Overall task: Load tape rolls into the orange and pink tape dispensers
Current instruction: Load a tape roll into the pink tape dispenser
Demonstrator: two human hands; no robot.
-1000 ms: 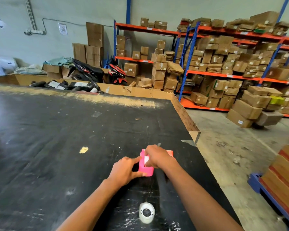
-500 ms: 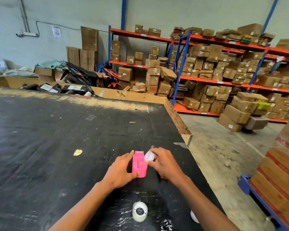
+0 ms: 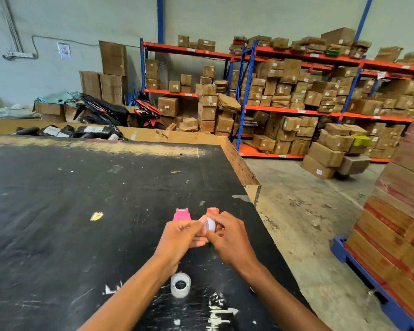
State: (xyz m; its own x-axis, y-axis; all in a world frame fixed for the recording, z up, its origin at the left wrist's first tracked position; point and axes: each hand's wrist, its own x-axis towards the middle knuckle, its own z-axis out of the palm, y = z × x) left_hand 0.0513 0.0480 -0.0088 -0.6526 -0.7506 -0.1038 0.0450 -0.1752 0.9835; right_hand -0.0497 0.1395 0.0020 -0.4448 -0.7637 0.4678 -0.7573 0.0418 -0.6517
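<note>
I have both hands meeting over the near right part of the black, scuffed tabletop [image 3: 81, 223]; between them sits a small translucent white tape roll [image 3: 209, 223], pinched by the fingertips of my right hand [image 3: 230, 237] and steadied by the thumb and forefinger of my left hand [image 3: 182, 235]; both grips are closed lightly around that roll, no wider than the roll itself. I judge it is held up at fingertip height so the loose end can be found and turned the right way before it goes into a housing.

The pink plastic tape dispenser [image 3: 182, 214] stands upright just beyond my left knuckles, its metal cutter strip at the top, nobody touching it; the orange plastic tape dispenser [image 3: 212, 210] stands just beside it to the right, mostly hidden behind the roll and my right fingers; whether either already carries tape I cannot tell. They are parked side by side, close in, so that either one is a short reach away.

A second clear tape roll [image 3: 180, 285] lies flat on the tabletop between my forearms, well short of the dispensers; I take it as the spare for the other dispenser.
</note>
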